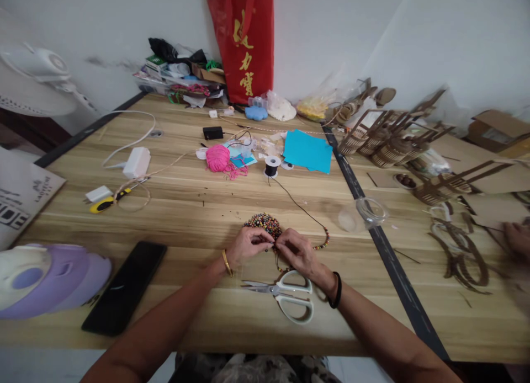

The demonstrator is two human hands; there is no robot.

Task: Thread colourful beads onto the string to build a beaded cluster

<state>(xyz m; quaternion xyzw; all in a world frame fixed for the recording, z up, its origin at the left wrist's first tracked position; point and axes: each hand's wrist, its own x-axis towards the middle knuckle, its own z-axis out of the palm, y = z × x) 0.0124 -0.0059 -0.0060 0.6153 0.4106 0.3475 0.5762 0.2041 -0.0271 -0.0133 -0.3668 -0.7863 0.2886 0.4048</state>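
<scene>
Working at the near edge of the wooden table, we have both hands drawn together just in front of a small heap of coloured beads. Our left hand, with a gold bangle on its wrist, has its fingers curled in and the fingertips pinched close at the rim of the heap; what sits between them is too small to tell. Our right hand, wearing a black band on the wrist, is likewise closed to a pinch, its fingertips meeting those of the left, and it seems to hold the thin black cord. That cord runs from our fingers away across the table to a black spool, and a short run of threaded beads curves out just to the right of our right hand. White-handled scissors lie flat just below both hands, near the table edge. A black phone lies well to the left, beside a purple and white object. Farther back lie a ball of pink yarn and blue sheets of paper. A clear plastic lid rests to the right, near a dark strip where the tables join. Another person's hand shows at the far right edge, blurred.
</scene>
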